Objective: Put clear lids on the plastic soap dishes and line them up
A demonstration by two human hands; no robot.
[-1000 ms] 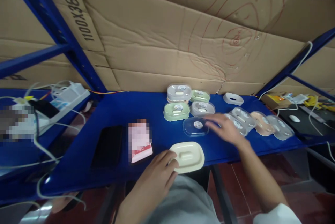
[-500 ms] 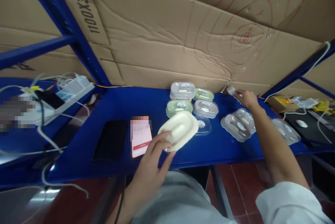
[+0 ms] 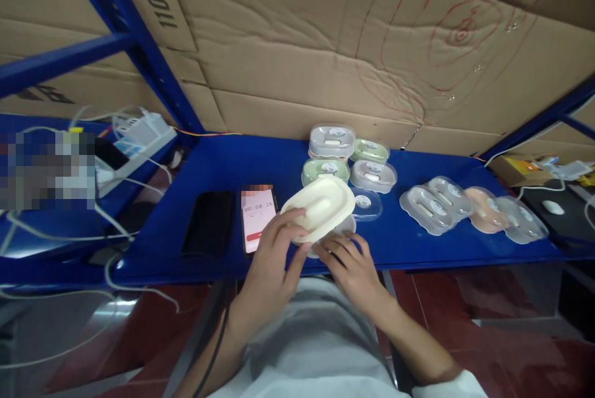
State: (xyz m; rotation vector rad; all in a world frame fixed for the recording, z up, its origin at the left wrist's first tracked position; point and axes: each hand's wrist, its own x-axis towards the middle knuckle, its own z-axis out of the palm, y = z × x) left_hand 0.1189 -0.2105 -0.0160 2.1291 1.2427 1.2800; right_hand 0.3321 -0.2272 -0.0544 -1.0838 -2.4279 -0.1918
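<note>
My left hand (image 3: 279, 255) grips the near-left edge of an oval cream soap-dish tray (image 3: 323, 206), its fingers bent over the rim and its thumb below. My right hand (image 3: 351, 268) is just under the tray's right side, fingers curled. A pale, rounded piece (image 3: 348, 224) shows between that hand and the tray, mostly covered, so I cannot make out what it is. Behind the tray stand lidded oval boxes: a grey one (image 3: 332, 141), a green one (image 3: 325, 172) and another grey one (image 3: 373, 176). A clear oval lid (image 3: 367, 204) lies to the right.
A lit phone (image 3: 258, 221) showing a timer and a dark flat object (image 3: 207, 223) lie at left. On the right are grey double-lobed cases (image 3: 430, 207) and an orange one (image 3: 486, 209). Cardboard (image 3: 288, 63) stands behind, with power strips and cables (image 3: 144, 137) at far left.
My right hand has come from the far right, where it held a small whitish item, to beneath the tray. The view has shifted slightly; my left hand keeps the tray.
</note>
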